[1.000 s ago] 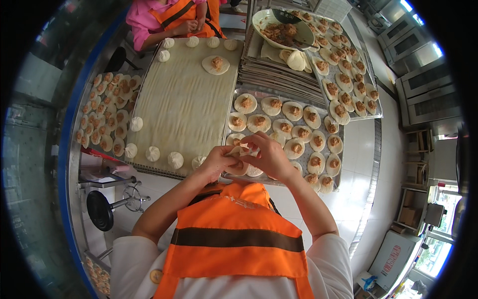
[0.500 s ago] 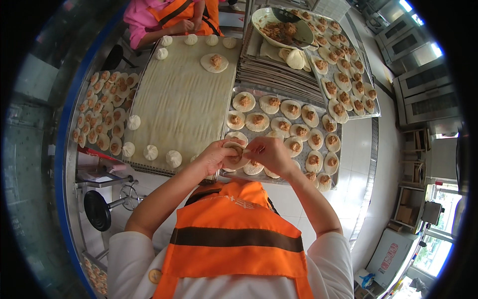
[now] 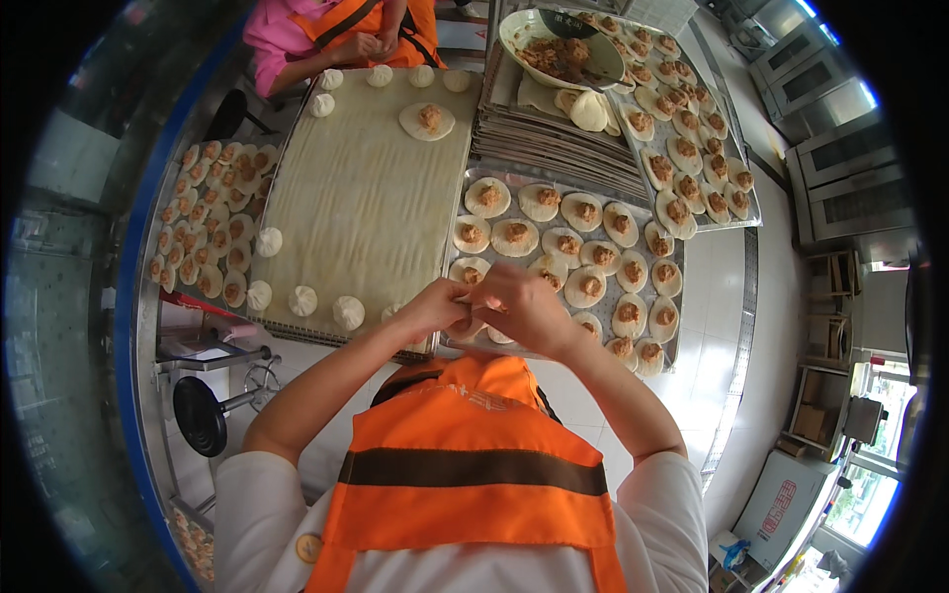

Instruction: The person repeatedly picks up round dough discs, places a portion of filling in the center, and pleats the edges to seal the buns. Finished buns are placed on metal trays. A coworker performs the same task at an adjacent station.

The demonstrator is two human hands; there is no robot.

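Pale dough (image 3: 465,309), mostly hidden — pinched, hands (image 3: 435,306) (image 3: 520,304) curled

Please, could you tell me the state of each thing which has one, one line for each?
Left hand: fingers bent; grip hidden
Right hand: fingers bent, overlapping left hand in view
Pleated buns: gathered on top
Lone filled round: flat, open
Other filled rounds: open, filling exposed
Filling bowl: uncovered, partly full
Trays under bowl: stacked
Co-worker's hands: close together

Cloth apron (image 3: 465,519), matt; above it, smooth dough rounds (image 3: 531,241), dull metal tray (image 3: 607,315); right of it, glossy floor tiles (image 3: 700,390).
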